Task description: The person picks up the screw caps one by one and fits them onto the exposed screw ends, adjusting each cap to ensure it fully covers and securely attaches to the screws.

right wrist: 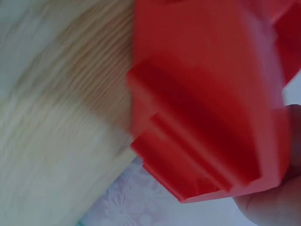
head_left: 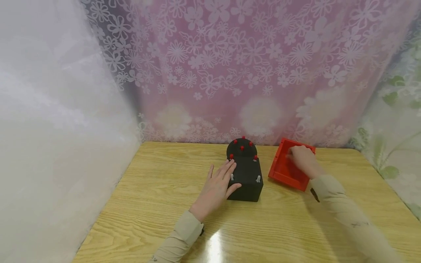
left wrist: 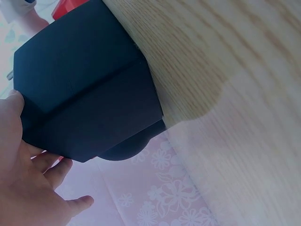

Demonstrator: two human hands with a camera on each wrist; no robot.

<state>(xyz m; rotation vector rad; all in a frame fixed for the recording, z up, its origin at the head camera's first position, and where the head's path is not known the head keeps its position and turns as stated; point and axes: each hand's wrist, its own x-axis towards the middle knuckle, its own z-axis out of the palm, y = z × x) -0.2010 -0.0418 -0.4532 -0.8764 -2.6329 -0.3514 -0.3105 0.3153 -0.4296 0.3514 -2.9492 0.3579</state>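
Observation:
A black box [head_left: 246, 171] stands on the table, with a black round disc [head_left: 236, 147] at its far end. Several red pegs [head_left: 242, 148] stick up from the disc and the box's far corners. Small silvery levers [head_left: 258, 179] show nearer the front. My left hand [head_left: 213, 188] rests along the box's left edge, fingers extended; the left wrist view shows the box's dark side [left wrist: 94, 103] beside it. To the right, my right hand [head_left: 304, 160] dips into a red open tray [head_left: 286, 180], fingers bent downward and blurred. Whether the fingertips hold anything is hidden.
The wood-grain table [head_left: 158, 204] carries the box and tray, which stand a little apart. A flowered pink curtain [head_left: 213, 73] hangs behind the far edge. Pale sheeting [head_left: 59, 128] covers the left side, and a leafy-patterned sheet [head_left: 398, 146] covers the right.

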